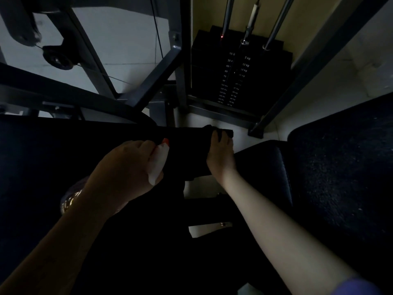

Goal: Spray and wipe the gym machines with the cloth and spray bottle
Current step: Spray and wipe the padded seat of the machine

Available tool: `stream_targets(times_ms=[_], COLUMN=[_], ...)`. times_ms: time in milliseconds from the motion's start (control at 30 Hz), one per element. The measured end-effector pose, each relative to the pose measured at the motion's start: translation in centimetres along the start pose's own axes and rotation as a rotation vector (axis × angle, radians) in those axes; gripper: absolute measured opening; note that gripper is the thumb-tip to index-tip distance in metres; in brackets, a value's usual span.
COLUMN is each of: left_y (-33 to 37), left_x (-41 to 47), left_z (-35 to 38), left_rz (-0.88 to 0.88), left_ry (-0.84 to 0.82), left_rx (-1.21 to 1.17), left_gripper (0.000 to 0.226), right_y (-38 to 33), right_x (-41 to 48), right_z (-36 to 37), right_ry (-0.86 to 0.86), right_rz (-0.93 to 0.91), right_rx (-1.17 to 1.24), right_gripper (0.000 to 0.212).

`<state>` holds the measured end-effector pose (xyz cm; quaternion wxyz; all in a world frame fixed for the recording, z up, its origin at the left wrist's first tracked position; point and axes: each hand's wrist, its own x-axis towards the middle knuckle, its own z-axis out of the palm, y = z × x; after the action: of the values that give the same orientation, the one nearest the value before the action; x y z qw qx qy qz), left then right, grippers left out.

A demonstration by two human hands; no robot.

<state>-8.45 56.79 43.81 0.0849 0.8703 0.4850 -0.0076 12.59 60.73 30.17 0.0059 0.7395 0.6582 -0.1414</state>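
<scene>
The scene is dim. My left hand (125, 167) grips a white spray bottle (157, 162) with an orange-red nozzle tip, pointing up and right over a black padded part of the gym machine (63, 158). My right hand (221, 154) lies on a dark cloth (191, 145) at the pad's far end, its fingers curled over the cloth's edge. Most of the cloth blends into the black pad and its outline is hard to tell.
A black weight stack (238, 77) with white numbers and steel guide rods stands straight ahead inside a grey frame (161, 67). A second black padded seat (340, 167) lies to the right. A cable pulley (57, 58) hangs at the upper left over a pale tiled floor.
</scene>
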Motion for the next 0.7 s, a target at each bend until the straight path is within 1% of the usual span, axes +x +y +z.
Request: stream_targets(times_ms=[33,67,133,167,200,233,267,333,400,433,467,500,533,600,700], left_y=[0.2,0.5,1.1,1.2,1.3,1.3,1.5,1.4,1.5,1.7,2.1,2.7,3.0,4.1,6.1], left_x=[0.1,0.3,0.3,0.1,-0.1,-0.2,-0.5,-1.1,-1.6,-2.0,-2.3,-2.9,-3.2,-4.0,-5.5], left_z=[-0.1,-0.1,-0.5,-0.6,-0.9,-0.9,-1.1,-1.0,-0.8,-0.8,-1.2,-1.6,-1.7,-1.8,-1.8], left_rz=[0.022,0.049,0.112,0.124,0.128,0.135,0.118,0.078,0.018,-0.036,-0.143,-0.252,-0.329,-0.427,-0.526], left_ry=[-0.003,-0.011,-0.014,-0.005,0.006,0.036,0.023,-0.005,-0.014,0.005,0.032,0.050,0.074,0.174,0.334], left_rx=[0.030,0.060,0.050,0.034,0.016,0.007,-0.016,-0.086,-0.157,-0.231,-0.335,-0.487,-0.652,-0.886,-1.112], left_gripper=[0.044,0.041,0.036,0.037,0.038,0.041,0.043,0.047,0.045,0.041,0.030,0.018,0.011,0.010,0.014], right_y=[0.1,0.3,0.8,0.6,0.4,0.2,0.0,-0.1,0.4,0.7,1.1,1.4,1.7,2.3,2.5], right_x=[-0.4,-0.9,-1.3,-1.6,-1.8,-1.8,-2.0,-2.4,-2.9,-3.2,-3.5,-4.0,-4.3,-5.0,-6.3], right_z=[0.1,0.6,0.8,0.0,-0.6,-1.3,-2.1,-4.0,-5.7,-6.3,-6.7,-7.4,-7.7,-8.3,-9.1], right_ry=[-0.023,-0.040,-0.094,-0.120,-0.130,-0.145,-0.165,-0.263,-0.413,-0.477,-0.510,-0.529,-0.529,-0.496,-0.481], right_rz=[-0.050,-0.145,-0.204,-0.198,-0.236,-0.242,-0.282,-0.300,-0.269,-0.247,-0.215,-0.165,-0.093,0.036,0.164], right_rx=[-0.055,-0.178,-0.315,-0.334,-0.382,-0.374,-0.375,-0.248,-0.039,0.083,0.208,0.330,0.448,0.650,0.903], right_gripper=[0.061,0.060,0.057,0.056,0.053,0.050,0.048,0.045,0.040,0.038,0.039,0.040,0.041,0.038,0.023])
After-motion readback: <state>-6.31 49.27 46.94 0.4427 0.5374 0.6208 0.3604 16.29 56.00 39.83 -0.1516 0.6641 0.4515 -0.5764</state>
